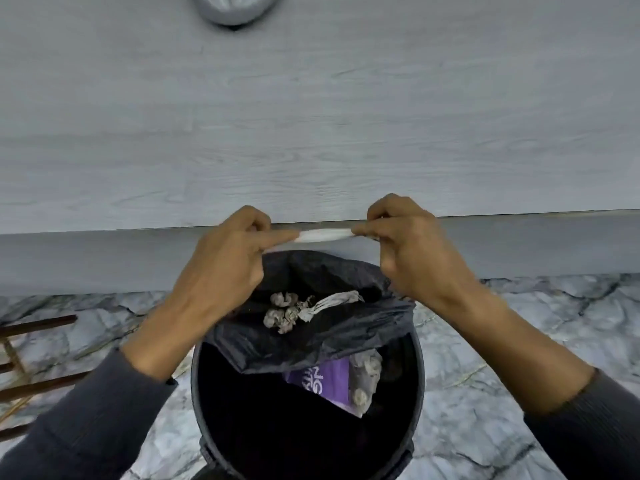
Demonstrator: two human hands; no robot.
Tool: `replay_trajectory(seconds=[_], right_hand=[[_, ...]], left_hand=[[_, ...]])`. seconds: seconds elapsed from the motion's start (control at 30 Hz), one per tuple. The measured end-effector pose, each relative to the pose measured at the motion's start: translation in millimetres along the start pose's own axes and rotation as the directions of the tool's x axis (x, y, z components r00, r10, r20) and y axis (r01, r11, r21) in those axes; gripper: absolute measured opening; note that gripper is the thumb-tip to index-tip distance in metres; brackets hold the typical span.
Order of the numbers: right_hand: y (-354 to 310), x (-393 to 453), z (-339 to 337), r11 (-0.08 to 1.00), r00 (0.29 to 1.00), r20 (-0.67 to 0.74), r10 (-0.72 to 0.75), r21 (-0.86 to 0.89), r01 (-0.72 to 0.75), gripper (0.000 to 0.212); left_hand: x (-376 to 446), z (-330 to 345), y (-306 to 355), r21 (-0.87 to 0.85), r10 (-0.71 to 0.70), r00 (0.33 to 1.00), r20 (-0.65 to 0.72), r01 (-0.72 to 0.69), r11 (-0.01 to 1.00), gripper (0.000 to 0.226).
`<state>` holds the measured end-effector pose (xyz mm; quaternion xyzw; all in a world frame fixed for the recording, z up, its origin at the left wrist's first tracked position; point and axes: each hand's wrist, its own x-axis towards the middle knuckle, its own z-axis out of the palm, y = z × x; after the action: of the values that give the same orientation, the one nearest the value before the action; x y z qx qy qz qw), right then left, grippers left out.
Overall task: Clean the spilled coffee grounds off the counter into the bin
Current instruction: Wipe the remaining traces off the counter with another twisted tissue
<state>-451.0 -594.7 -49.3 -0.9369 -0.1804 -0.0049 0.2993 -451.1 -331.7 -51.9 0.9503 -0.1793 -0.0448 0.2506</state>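
Head view, items as I found them.

Left hand (221, 261): my grip pinched the left end of a white paper tissue (323, 235), forefinger stretched along it, remaining fingers curled.

Right hand (415, 251): my grip pinched the right end of the same tissue, fingers curled round it.

Paper tissue: folded or rolled narrow, held level between both hands, at the near edge of the bench (311, 116) and above the far rim of the bin (199, 386). Whether it held coffee grounds I could not tell.

Bench: pale grey wood grain, filling the upper half of the view. No grounds could be made out on it.

Grey rounded object (235, 8): on the bench at the top edge, cut off by the frame.

Bin: round, black, standing on the marble-patterned floor (519, 341) just below my hands, against the bench front. A black liner bag (311, 327) lay rumpled over its far side.

On the liner: crumpled, stained tissues (298, 310).

Deeper in the bin: a purple packet (318, 379) with white lettering, beside another crumpled tissue (367, 372).

Left edge, on the floor: dark brown wooden rails (38, 323).
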Motion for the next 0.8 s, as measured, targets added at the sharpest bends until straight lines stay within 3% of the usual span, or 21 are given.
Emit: replay_trajectory(seconds=[0.13, 0.23, 0.33, 0.43, 0.6, 0.7, 0.8], right_hand=[[20, 67, -27, 0.988, 0.984, -0.083, 0.157, -0.003, -0.157, 0.035], [49, 117, -38, 0.954, 0.954, -0.098, 0.283, -0.07, -0.29, 0.039], [60, 124, -25, 0.926, 0.936, -0.13, 0.328, -0.152, -0.346, 0.034], [35, 69, -1, 0.956, 0.978, -0.132, 0.161, -0.225, -0.188, 0.028], [-12, -18, 21, 0.997, 0.999, 0.011, 0.05, -0.064, -0.049, 0.038], [-22, 28, 18, 0.999, 0.998, -0.064, 0.004, 0.043, -0.002, 0.036], [-43, 121, 29, 0.995, 0.997, 0.011, -0.083, 0.052, 0.082, 0.03]], left_hand=[[87, -19, -4, 0.052, 0.076, 0.993, -0.087, -0.072, 0.996, 0.046], [158, -14, -10, 0.078, 0.095, 0.995, -0.038, -0.091, 0.993, 0.05], [173, -1, -8, 0.103, 0.087, 0.996, 0.031, -0.089, 0.991, 0.052], [110, 6, -7, 0.112, 0.088, 0.996, 0.015, -0.089, 0.99, 0.053], [-25, 4, -9, -0.004, 0.149, 0.987, 0.054, -0.149, 0.989, 0.067], [-22, -20, -23, -0.031, 0.051, 0.987, -0.149, -0.057, 0.998, 0.059], [-3, -55, -62, 0.078, -0.063, 0.953, -0.297, 0.09, 0.993, 0.053]])
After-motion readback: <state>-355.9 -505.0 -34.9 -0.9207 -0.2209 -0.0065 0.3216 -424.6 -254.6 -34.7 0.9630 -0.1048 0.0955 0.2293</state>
